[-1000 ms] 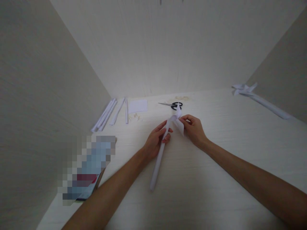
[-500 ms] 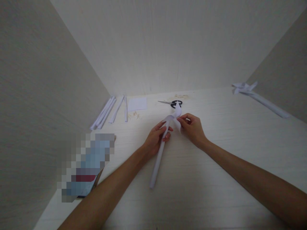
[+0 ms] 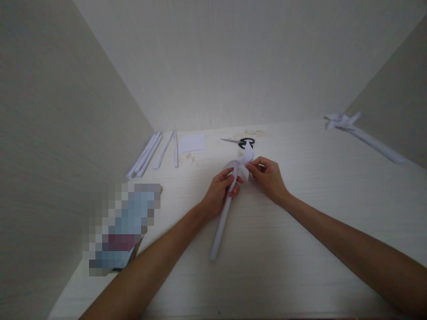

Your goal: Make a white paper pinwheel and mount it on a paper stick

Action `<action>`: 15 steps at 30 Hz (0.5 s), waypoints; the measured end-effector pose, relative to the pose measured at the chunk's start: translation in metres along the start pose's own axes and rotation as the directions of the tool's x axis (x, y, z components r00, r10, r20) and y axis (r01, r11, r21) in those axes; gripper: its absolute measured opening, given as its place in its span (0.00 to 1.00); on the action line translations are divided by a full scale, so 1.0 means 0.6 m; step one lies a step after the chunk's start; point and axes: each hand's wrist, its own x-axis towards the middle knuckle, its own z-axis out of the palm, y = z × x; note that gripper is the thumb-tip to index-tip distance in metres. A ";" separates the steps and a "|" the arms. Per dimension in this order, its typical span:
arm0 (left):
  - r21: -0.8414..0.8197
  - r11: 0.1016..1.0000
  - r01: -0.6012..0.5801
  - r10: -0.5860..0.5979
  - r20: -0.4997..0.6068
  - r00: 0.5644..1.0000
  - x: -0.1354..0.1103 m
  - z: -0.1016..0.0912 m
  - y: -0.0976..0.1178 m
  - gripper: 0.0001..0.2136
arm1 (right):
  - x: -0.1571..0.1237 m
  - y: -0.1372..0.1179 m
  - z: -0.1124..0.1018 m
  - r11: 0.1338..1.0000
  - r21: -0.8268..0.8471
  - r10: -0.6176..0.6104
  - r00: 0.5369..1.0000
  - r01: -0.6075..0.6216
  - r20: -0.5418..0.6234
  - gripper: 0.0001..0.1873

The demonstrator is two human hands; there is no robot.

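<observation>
My left hand (image 3: 218, 192) is closed around the upper part of a long rolled white paper stick (image 3: 220, 226), whose lower end points toward me over the table. My right hand (image 3: 267, 178) pinches a white paper strip (image 3: 246, 158) that curls around the top of the stick. Both hands meet near the middle of the pale table (image 3: 300, 249).
Black-handled scissors (image 3: 242, 142) lie just beyond the hands. Several folded paper strips (image 3: 150, 153) and a small white paper sheet (image 3: 191, 143) sit at the back left. A finished paper pinwheel on a stick (image 3: 360, 135) lies at the far right. A blurred packet (image 3: 122, 226) rests at left. Walls enclose three sides.
The right hand has drawn the paper strip in closer against the top of the stick, and the loose flap that hung below has been folded up. The left hand keeps its grip.
</observation>
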 end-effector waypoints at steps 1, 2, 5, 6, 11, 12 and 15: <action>0.007 1.000 0.000 -0.001 0.004 1.000 0.000 0.000 0.000 0.10 | 0.000 0.001 0.000 1.000 0.000 0.002 1.000 -0.002 0.001 0.09; 0.015 1.000 0.002 -0.002 0.007 1.000 0.000 0.000 0.001 0.10 | 0.000 0.001 -0.001 1.000 -0.002 0.004 1.000 -0.004 0.001 0.08; 0.027 1.000 0.008 -0.009 0.014 1.000 0.001 0.000 0.002 0.09 | 0.001 0.000 -0.001 1.000 -0.014 0.007 1.000 -0.008 -0.004 0.08; 0.027 1.000 0.009 -0.009 0.019 1.000 0.001 0.001 0.002 0.09 | 0.001 0.000 -0.001 1.000 -0.019 0.007 1.000 -0.007 -0.008 0.08; 0.011 1.000 0.010 -0.011 0.054 0.998 0.002 0.000 0.003 0.07 | 0.000 -0.002 0.001 0.999 -0.035 -0.012 1.000 0.011 -0.028 0.08; 0.007 1.000 0.015 -0.015 0.062 0.998 0.002 -0.001 0.003 0.07 | 0.000 -0.002 0.001 0.999 -0.037 -0.018 0.999 0.016 -0.033 0.08; -0.005 1.000 0.029 -0.029 0.088 0.996 0.003 -0.002 0.005 0.07 | 0.000 -0.003 0.001 0.999 -0.020 -0.027 0.999 0.026 -0.030 0.07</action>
